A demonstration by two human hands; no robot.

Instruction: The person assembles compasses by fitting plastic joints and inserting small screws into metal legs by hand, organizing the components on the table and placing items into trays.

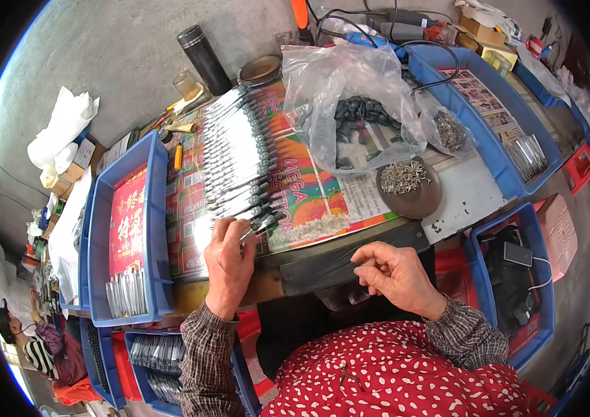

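My left hand (227, 267) is at the table's front edge, its fingers closed around a slender metal piece with a black end, beside the near end of a long row of shiny metal pieces (236, 156) with black ends. To the right, my right hand (402, 278) hovers over the dark front edge with thumb and fingers pinched together; whatever lies between them is too small to make out. Beyond it, a round brown dish (423, 203) holds a heap of small metal pins (402, 176). A clear plastic bag (316, 83) lies open around black plastic parts (363, 112).
Blue trays (163, 229) flank the table; the right tray (437, 87) holds metal strips. Small whitish bits (319, 228) lie near the front edge. At the back stand a black flask (203, 59) and a brown bowl (260, 69). Another person (37, 347) is at far left.
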